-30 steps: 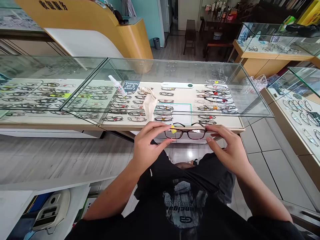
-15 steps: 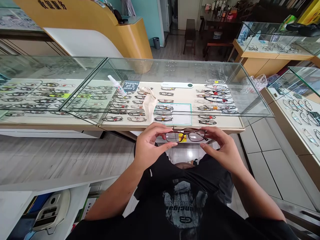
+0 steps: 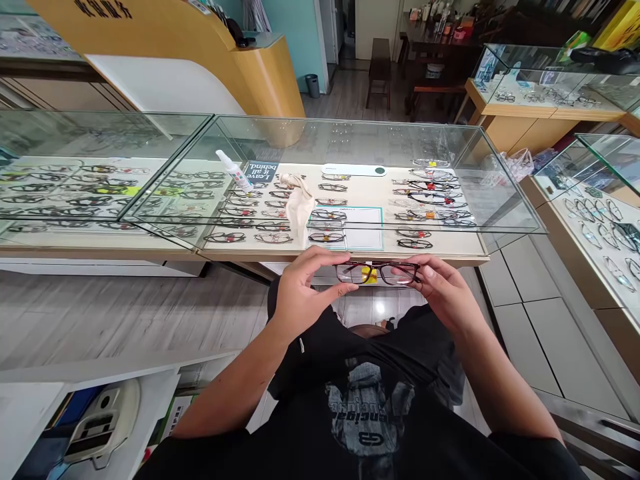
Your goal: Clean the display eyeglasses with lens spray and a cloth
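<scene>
Dark-red-rimmed eyeglasses (image 3: 399, 283) with a yellow tag at one lens are held level between my hands, just in front of the display case. My left hand (image 3: 303, 288) grips their left end, index finger along the top and thumb at the lower rim. At the right end, my right hand (image 3: 447, 288) pinches the corner by the hinge between thumb and fingers. Beyond them, a cream cloth (image 3: 300, 208) lies crumpled on the glass top, and a white spray bottle (image 3: 234, 171) lies tilted to its left.
Under the glass of the display case (image 3: 345, 256), several rows of eyeglasses are laid out. Another display case (image 3: 575, 230) stands on the right. At lower left, a white shelf (image 3: 145, 413) holds a pale plastic device (image 3: 103, 423). A wooden counter (image 3: 270, 73) stands behind.
The eyeglasses have shifted slightly to the right. My right thumb has moved up from below the frame and closed onto its right corner. The left hand has barely moved.
</scene>
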Available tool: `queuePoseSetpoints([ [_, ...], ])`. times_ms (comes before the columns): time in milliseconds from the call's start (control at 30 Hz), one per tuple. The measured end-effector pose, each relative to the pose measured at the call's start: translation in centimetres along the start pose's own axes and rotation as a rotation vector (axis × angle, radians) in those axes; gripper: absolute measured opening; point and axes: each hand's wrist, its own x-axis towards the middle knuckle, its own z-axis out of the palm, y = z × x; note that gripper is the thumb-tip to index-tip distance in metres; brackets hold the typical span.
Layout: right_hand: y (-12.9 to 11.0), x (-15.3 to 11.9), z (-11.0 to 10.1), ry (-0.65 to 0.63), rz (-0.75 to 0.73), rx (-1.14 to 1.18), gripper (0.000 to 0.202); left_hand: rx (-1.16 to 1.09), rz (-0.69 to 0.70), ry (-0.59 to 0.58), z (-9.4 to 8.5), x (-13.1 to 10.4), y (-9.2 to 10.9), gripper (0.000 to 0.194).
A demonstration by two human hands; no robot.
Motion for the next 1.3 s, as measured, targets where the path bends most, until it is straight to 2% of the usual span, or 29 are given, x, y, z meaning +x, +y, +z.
queuePoseSetpoints([
  [233,0.2,-0.4,0.1,-0.001,0.06,0.025,0.03,0.028,0.03,-0.019,0.5,-0.2,0.1,0.044],
  [533,0.9,-0.6,0.4,0.065,0.042,0.055,0.03,-0.002,0.038,-0.025,1.0,-0.3,-0.4,0.045],
  [667,0.2,-0.5,0.2,0.033,0.024,0.033,0.031,-0.068,0.032,-0.059,0.9,0.3,-0.7,0.044],
  [767,-0.7,0.3,-0.4,-0.042,-0.091,-0.096,0.036,-0.18,0.017,-0.167,0.3,1.7,-1.2,0.044],
  [900,-2.1,1.7,-0.8,-0.223,-0.372,-0.449,0.015,-0.341,-0.073,-0.446,0.1,4.2,-2.0,0.047],
  [967,-2.7,2.1,-0.4,-0.343,-0.478,-0.56,0.018,-0.443,-0.16,-0.586,0.7,5.1,-2.7,0.052],
  [1067,-3.4,2.1,0.5,-0.463,-0.605,-0.625,0.018,-0.594,-0.279,-0.712,2.2,5.7,-3.8,0.056],
  [1167,-3.9,1.8,1.2,-0.468,-0.709,-0.686,0.018,-0.699,-0.352,-0.789,3.7,6.0,-4.7,0.058],
  [1300,-4.4,1.5,1.4,-0.469,-0.741,-0.735,0.019,-0.773,-0.384,-0.885,4.9,6.4,-5.2,0.062],
])
